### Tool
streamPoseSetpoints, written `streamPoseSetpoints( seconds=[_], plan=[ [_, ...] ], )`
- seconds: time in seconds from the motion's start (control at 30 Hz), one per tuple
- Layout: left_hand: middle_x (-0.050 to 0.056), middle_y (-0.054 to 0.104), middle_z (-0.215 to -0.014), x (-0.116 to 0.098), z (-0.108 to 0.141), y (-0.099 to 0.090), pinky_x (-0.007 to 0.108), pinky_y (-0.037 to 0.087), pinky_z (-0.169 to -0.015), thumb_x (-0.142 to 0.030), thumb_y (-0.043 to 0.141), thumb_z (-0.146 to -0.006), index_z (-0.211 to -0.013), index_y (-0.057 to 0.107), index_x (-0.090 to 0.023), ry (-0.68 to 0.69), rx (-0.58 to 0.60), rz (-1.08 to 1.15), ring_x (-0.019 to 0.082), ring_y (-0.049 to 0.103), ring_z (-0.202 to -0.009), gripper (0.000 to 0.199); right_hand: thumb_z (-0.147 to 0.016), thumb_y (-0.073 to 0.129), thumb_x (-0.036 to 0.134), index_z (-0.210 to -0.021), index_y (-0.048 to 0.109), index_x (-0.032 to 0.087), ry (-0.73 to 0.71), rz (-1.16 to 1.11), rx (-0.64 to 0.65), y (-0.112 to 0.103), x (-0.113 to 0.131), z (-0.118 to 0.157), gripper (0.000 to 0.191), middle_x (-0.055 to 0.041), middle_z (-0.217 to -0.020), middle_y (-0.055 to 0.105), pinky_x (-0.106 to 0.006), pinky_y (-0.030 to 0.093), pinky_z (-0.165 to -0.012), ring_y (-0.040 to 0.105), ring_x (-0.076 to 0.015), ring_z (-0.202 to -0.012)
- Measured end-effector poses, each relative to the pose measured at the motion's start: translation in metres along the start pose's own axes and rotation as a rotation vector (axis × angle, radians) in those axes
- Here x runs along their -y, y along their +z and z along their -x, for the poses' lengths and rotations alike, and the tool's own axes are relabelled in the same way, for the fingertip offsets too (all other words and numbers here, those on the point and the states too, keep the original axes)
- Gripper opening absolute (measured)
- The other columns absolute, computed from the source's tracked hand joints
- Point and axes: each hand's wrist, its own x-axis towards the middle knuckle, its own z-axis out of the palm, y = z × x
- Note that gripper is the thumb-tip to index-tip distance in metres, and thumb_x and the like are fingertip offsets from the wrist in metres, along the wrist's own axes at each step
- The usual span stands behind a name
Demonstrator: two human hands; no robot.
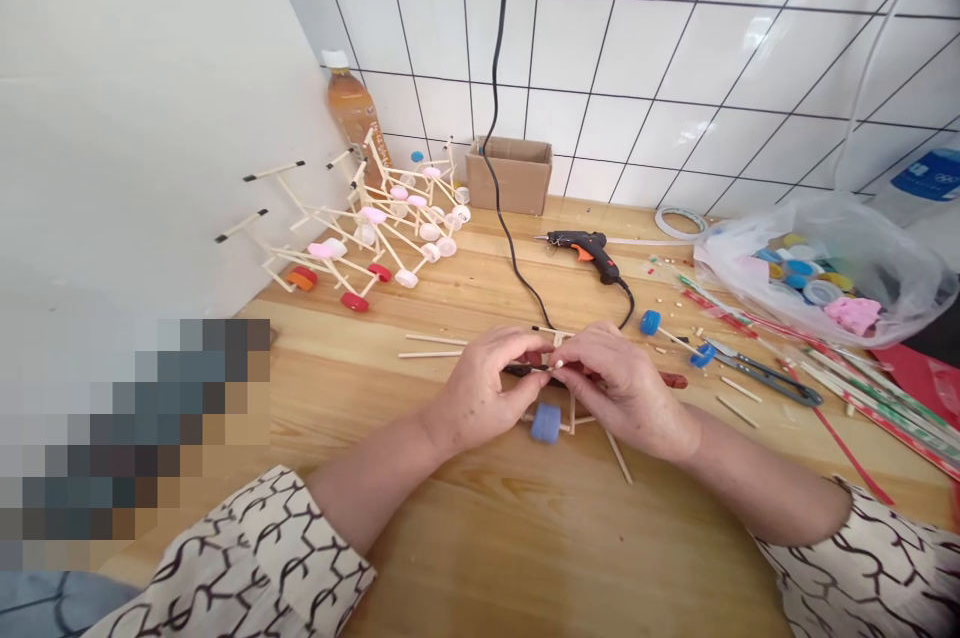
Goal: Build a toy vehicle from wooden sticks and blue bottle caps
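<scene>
Fingertips meet at the middle of the table, where my left hand [484, 386] and my right hand [626, 390] are both closed in a pinch. Between them is a thin wooden stick [558, 365], mostly covered by the fingers. A dark piece [517, 370] shows by my left fingers; I cannot tell what it is. Under the hands lies a small frame of glued sticks [572, 413] with a blue bottle cap [546, 423] on it. A red-brown handle end [675, 380] sticks out beyond my right hand. Loose sticks [431, 354] lie left of the hands.
Several stick models with cap wheels [367, 218] stand back left by a drink bottle [352, 108]. Behind are a cardboard box [517, 178] and a black glue gun [589, 248] with its cord. Right are snips [772, 376], an axle with blue caps [675, 336] and a bag of caps [825, 268].
</scene>
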Motion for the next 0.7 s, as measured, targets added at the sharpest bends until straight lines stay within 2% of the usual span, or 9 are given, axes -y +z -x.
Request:
streamPoseSetpoints(
  seconds=[0.3, 0.5, 0.7],
  plan=[
    [0.004, 0.067, -0.083, -0.0033, 0.0021, -0.004, 0.028, 0.053, -0.076, -0.012, 0.058, -0.08, -0.096, 0.062, -0.015, 0.125, -0.113, -0.014, 0.013, 0.063, -0.08, 0.017, -0.087, 0.051, 0.013, -0.087, 0.055, 0.019, -0.025, 0.006, 0.029, -0.0023, -0.0029, 0.0008, 0.008, -0.0001, -0.069, 0.059, -0.029, 0.039, -0.068, 0.052, -0.0132, -0.065],
    [0.005, 0.068, -0.086, -0.0058, 0.0023, 0.0, 0.025, 0.054, -0.074, -0.011, 0.06, -0.08, -0.094, 0.064, -0.015, 0.203, -0.143, 0.019, 0.012, 0.063, -0.08, 0.014, -0.088, 0.048, 0.013, -0.086, 0.056, 0.019, -0.026, 0.016, 0.056, -0.0023, -0.0044, 0.001, 0.01, 0.0003, -0.066, 0.056, -0.029, 0.038, -0.067, 0.05, -0.0135, -0.062],
    [0.005, 0.069, -0.084, -0.0062, 0.0013, 0.0025, 0.023, 0.054, -0.073, -0.011, 0.062, -0.079, -0.09, 0.066, -0.014, 0.221, -0.162, 0.023, 0.011, 0.064, -0.079, 0.012, -0.088, 0.047, 0.014, -0.086, 0.056, 0.018, -0.036, 0.027, 0.047, -0.0028, -0.002, -0.0011, 0.01, 0.0002, -0.065, 0.055, -0.029, 0.039, -0.066, 0.05, -0.0134, -0.061]
  ],
)
